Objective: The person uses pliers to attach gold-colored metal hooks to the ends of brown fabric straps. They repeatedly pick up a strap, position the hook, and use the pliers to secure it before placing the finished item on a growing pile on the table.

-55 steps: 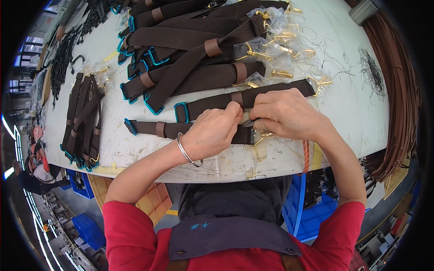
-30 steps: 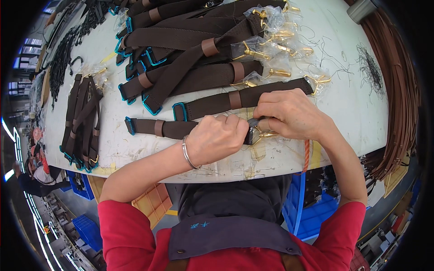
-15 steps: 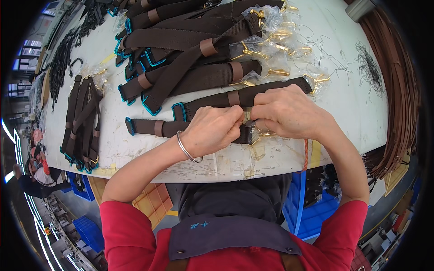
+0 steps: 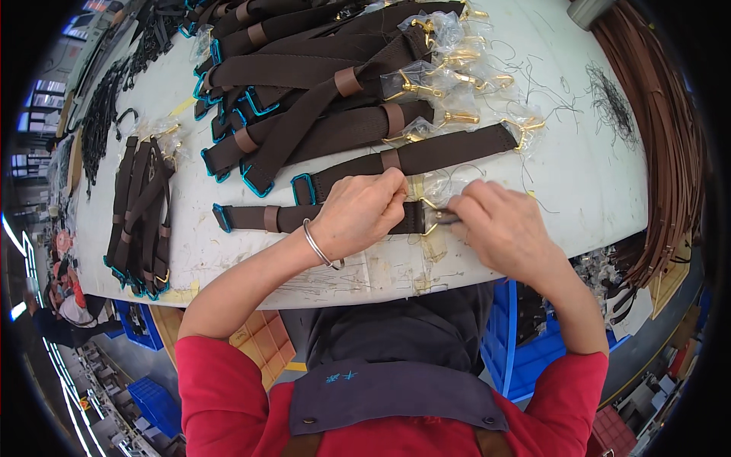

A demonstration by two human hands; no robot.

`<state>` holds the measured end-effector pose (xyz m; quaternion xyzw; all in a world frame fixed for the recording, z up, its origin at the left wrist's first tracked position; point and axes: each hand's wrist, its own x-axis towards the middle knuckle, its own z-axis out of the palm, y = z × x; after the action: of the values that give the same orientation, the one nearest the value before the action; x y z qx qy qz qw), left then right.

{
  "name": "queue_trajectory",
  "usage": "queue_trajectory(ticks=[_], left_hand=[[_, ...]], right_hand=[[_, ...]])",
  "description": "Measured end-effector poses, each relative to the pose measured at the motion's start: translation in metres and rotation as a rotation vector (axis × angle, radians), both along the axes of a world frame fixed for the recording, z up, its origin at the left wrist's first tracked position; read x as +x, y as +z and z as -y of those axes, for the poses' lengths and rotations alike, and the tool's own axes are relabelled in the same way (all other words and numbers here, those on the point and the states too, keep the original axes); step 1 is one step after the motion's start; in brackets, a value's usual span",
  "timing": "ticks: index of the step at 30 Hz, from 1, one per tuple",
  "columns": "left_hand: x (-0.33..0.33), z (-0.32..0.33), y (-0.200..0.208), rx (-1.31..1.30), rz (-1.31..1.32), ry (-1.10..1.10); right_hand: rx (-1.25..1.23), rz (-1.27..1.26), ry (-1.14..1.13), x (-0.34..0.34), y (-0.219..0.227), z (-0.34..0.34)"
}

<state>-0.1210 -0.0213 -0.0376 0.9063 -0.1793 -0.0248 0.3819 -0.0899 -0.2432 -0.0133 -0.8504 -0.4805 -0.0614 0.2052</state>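
Observation:
My left hand (image 4: 359, 212), a bangle on its wrist, is closed around the right part of a dark brown webbing strap (image 4: 293, 218). This strap has a blue-edged buckle (image 4: 221, 217) at its left end and a brown loop (image 4: 271, 218). A gold metal clasp (image 4: 431, 216) shows at its right end, beside clear plastic film. Just right of the clasp, my right hand (image 4: 502, 228) has its fingers curled around a small dark tool (image 4: 448, 217); only its tip shows, near the clasp. Another strap (image 4: 457, 151) lies directly behind both hands.
A heap of similar straps (image 4: 293, 67) with plastic-wrapped gold clasps fills the far middle. A smaller bundle (image 4: 140, 213) lies left. Loose black threads (image 4: 611, 104) and long brown strips (image 4: 651, 129) are right. Blue crates (image 4: 499, 335) stand below the table's (image 4: 365, 286) near edge.
My right hand has moved right and down, away from my left hand, uncovering the gold clasp and the dark tool tip. My left hand stays almost in place on the strap.

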Motion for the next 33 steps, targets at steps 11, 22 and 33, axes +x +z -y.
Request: queue_trajectory(ticks=[11, 22, 33], left_hand=[[0.017, -0.002, 0.01, -0.504, -0.666, -0.018], [0.02, 0.0, 0.002, -0.54, -0.667, -0.107], [0.021, -0.001, 0.005, -0.515, -0.673, -0.118]], right_hand=[[0.112, -0.373, -0.38, -0.065, 0.001, -0.009], [0.069, -0.105, -0.514, -0.084, -0.014, -0.038], [0.006, -0.048, -0.528, -0.084, -0.015, -0.042]])
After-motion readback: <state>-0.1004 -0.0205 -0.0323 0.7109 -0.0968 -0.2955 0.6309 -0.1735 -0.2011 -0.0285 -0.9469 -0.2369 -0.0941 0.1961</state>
